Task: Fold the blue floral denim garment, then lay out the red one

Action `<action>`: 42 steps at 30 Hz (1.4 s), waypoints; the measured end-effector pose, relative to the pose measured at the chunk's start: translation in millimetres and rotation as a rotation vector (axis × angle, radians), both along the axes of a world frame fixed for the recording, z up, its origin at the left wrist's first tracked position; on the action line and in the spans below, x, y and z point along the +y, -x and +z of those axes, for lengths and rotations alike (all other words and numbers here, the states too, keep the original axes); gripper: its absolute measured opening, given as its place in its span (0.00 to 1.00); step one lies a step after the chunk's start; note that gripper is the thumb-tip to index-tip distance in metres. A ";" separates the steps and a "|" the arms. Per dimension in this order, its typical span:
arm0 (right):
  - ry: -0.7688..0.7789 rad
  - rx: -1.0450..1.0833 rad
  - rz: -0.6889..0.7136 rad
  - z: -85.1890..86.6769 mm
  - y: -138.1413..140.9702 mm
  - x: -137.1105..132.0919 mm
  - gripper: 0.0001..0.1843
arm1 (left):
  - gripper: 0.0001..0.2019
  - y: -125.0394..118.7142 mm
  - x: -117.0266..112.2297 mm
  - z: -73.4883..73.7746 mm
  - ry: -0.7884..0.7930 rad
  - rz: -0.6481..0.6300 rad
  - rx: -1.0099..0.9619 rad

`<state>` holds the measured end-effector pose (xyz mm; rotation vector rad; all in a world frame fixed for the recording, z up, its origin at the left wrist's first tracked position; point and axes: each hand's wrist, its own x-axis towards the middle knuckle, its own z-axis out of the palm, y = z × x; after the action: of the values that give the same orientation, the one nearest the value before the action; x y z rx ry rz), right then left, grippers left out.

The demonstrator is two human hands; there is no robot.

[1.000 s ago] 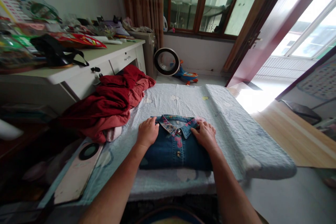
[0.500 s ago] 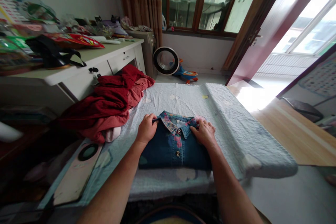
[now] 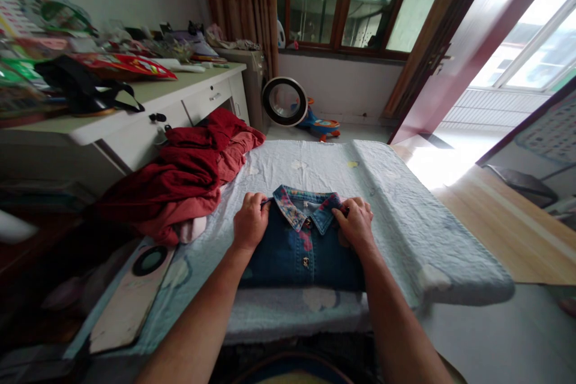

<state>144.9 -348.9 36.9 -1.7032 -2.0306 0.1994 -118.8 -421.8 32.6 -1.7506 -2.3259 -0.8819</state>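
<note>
A folded blue denim shirt [image 3: 288, 258] lies in front of me, its flower-patterned collar on the far side and its buttons facing up. My left hand [image 3: 251, 221] grips the shirt's left shoulder, thumb and fingers pinched on the cloth. On the other side my right hand [image 3: 355, 222] is closed on the right shoulder beside the collar. Under the shirt spreads a pale blue quilted cloth [image 3: 391, 216] with cloud shapes, covering the table.
Heaped red cloth [image 3: 189, 174] lies at the left edge, near a flat pale panel with a dark ring [image 3: 130, 300]. A cluttered white desk [image 3: 198, 87] stands behind it. Farther back are a round black-rimmed object [image 3: 285, 102] and a blue-orange ride-on toy [image 3: 321, 125]. A wooden surface [image 3: 504, 222] adjoins on the right.
My right hand has closed more firmly on the right shoulder and shifted slightly outward. The collar is spread a little wider and sits slightly higher. My left hand keeps its grip.
</note>
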 end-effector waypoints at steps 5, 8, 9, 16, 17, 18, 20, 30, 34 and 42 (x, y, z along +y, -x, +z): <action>0.090 -0.097 -0.049 -16.9 1.3 2.6 0.16 | 0.10 7.0 3.8 -8.9 0.213 0.037 0.094; 0.006 -0.090 -0.055 -15.1 0.6 1.6 0.20 | 0.13 4.2 2.3 -1.5 0.166 0.079 0.181; -0.033 -0.070 -0.051 -12.4 1.6 0.3 0.21 | 0.14 0.4 1.5 2.4 0.131 0.074 0.194; -0.085 0.053 0.243 -2.2 34.4 -21.5 0.22 | 0.21 -47.9 -0.5 5.8 0.023 -0.218 0.116; -0.049 0.025 0.279 -3.9 38.6 -24.6 0.23 | 0.22 -52.0 -1.0 1.8 0.064 -0.239 0.107; -0.011 -0.013 0.299 -6.0 41.7 -27.1 0.23 | 0.23 -54.3 -1.8 -2.2 0.113 -0.254 0.103; 0.053 -0.096 0.312 -9.8 44.1 -29.8 0.23 | 0.24 -53.4 -4.2 -8.8 0.204 -0.276 0.105; 0.125 -0.231 0.243 -12.3 40.8 -28.9 0.27 | 0.28 -36.8 -12.7 -13.6 0.256 -0.313 0.097; 0.141 -0.223 0.251 -12.1 40.6 -29.1 0.28 | 0.29 -37.9 -13.3 -17.4 0.223 -0.282 0.100; 0.157 -0.147 0.273 -12.7 38.1 -26.5 0.29 | 0.28 -37.7 -13.6 -18.8 0.206 -0.258 0.123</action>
<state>106.8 -375.4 24.2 -1.5641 -2.4117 0.3407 -81.1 -435.4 13.8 -2.1585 -2.2144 -0.5592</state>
